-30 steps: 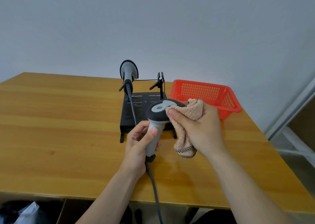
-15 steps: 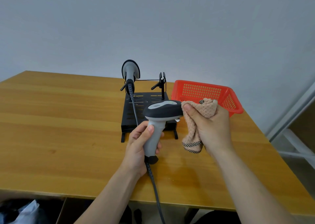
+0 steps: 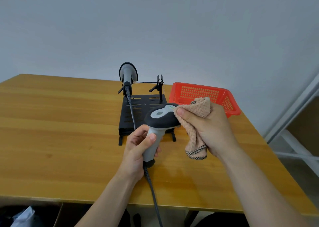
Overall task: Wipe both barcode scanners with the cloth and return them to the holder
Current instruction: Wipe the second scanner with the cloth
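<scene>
Mid-wipe: left hand (image 3: 136,150) grips one scanner (image 3: 160,119), right hand (image 3: 208,130) clutches the cloth (image 3: 200,106) against its head; other scanner (image 3: 127,73) sits in the far-edge holder (image 3: 146,104), perhaps wiped already.

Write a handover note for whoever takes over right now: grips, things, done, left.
Left grip holds the grey-and-black corded barcode scanner by its handle.
Right grip presses the beige waffle cloth on that scanner's head.
Second grey scanner sits in the left cradle of the black metal holder; right cradle free.
Done: nothing confirmed; whether the second scanner was wiped cannot be told.
Left: finish wiping, return the held scanner to the holder.
</scene>
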